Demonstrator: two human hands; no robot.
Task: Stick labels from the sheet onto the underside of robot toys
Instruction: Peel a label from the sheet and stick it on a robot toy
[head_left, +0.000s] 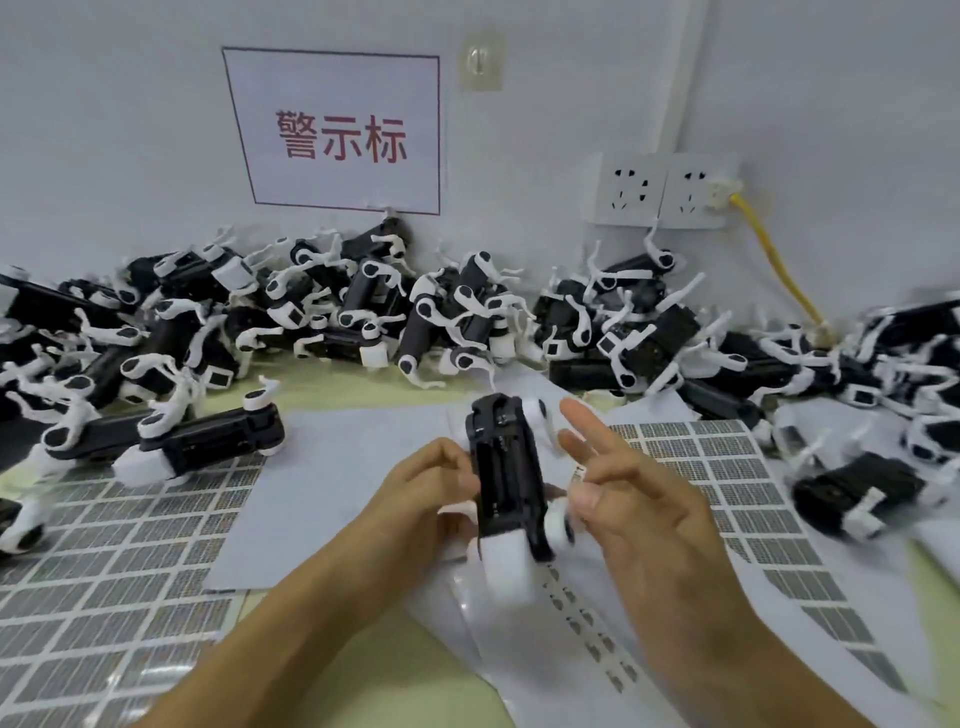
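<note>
1. Head view, far left of the fingers: a label sheet (119, 561) is lying flat, with one robot toy (208, 441) resting on its upper edge, well apart from either hand.
2. Moving right, the left hand (441, 478) is gripping the held robot toy (506, 467), fingers curled round its left flank, keeping the black underside turned up toward the camera.
3. That held toy is sitting between the two hands, its white end pointing toward the person, above a backing strip (587, 629) with small dark marks.
4. Just right of it, the right hand (628, 499) is pinching a small label (579, 474) between thumb and a finger, the other fingers (587, 421) splayed straight above.
5. Further right, a second label sheet (753, 499) is lying under that hand; a pile of toys (363, 306) is lining the wall behind.
6. Judging from this, the label is peeled and about to be applied. The next move is calling for lowering it squarely onto the flat black underside and pressing it down without creasing, while the left fingers are holding the toy steady.
</note>
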